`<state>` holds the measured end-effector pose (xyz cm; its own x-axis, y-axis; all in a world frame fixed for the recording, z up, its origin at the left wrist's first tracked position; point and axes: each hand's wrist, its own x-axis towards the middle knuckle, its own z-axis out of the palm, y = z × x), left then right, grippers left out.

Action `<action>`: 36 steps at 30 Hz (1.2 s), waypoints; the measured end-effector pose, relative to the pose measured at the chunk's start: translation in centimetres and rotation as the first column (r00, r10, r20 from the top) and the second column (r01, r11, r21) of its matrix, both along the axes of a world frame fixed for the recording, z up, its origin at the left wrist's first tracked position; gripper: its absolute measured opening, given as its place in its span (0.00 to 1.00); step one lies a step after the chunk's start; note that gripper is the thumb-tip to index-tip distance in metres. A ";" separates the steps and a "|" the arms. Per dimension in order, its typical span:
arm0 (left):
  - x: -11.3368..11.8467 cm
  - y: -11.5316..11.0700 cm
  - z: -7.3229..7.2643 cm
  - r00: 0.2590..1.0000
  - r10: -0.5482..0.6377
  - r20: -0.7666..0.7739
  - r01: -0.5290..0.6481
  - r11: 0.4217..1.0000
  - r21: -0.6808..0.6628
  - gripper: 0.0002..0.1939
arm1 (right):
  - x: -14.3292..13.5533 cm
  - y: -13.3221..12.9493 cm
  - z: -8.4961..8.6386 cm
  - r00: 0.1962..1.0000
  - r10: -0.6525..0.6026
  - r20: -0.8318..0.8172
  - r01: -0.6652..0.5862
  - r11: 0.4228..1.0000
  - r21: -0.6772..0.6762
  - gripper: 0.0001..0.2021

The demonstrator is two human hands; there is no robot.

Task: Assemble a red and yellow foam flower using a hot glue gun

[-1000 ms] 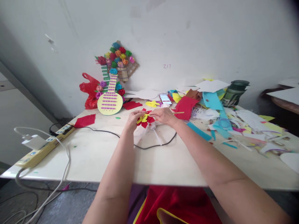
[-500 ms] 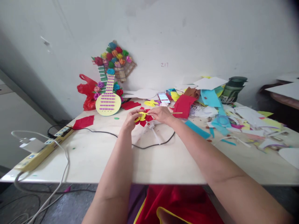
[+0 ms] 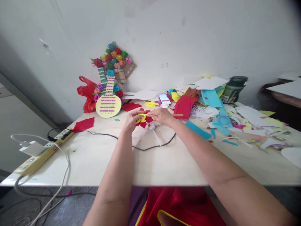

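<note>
A small flower of red and yellow paper (image 3: 143, 121) is held above the middle of the table. The fingers of my left hand (image 3: 131, 121) are closed on its left side. My right hand (image 3: 162, 115) pinches a thin wooden stick (image 3: 178, 115) at the flower's right side; the stick's far end sticks out to the right of the hand. The tip at the flower is hidden by my fingers. Below the flower a white glue gun (image 3: 152, 127) lies on the table, its black cord curving around it.
A yellow paper guitar (image 3: 108, 106) with paper flowers stands at the back left, beside a red bag (image 3: 87, 94). A power strip (image 3: 44, 153) lies at left. Paper scraps (image 3: 249, 125), a phone (image 3: 164, 98) and a green bottle (image 3: 234, 89) are behind and right.
The view has shifted very slightly. Both hands keep their hold with the flower and stick almost in the same place.
</note>
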<state>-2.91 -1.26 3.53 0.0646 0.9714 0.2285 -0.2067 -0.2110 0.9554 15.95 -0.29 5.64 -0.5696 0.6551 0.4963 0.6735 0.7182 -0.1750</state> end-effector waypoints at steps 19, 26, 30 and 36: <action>-0.5 0.8 -0.6 0.971 0.217 0.102 -0.222 0.974 0.044 0.13 | 0.6 0.5 -0.1 0.996 -0.064 -0.059 0.057 0.993 -0.104 0.17; -0.3 0.5 -0.2 0.940 0.285 0.189 -0.287 0.958 -0.015 0.14 | 1.2 1.7 -0.7 0.976 -0.088 -0.199 0.052 0.983 -0.177 0.12; 0.1 0.6 -0.1 0.937 0.280 0.206 -0.279 0.960 -0.036 0.18 | 0.4 1.6 -0.9 0.902 -0.220 -0.371 0.073 0.925 -0.372 0.15; 1.8 0.6 -0.2 0.942 0.211 0.260 -0.206 0.978 -0.046 0.19 | -1.1 0.1 -0.5 0.683 -0.429 -0.591 -0.146 0.712 -0.686 0.13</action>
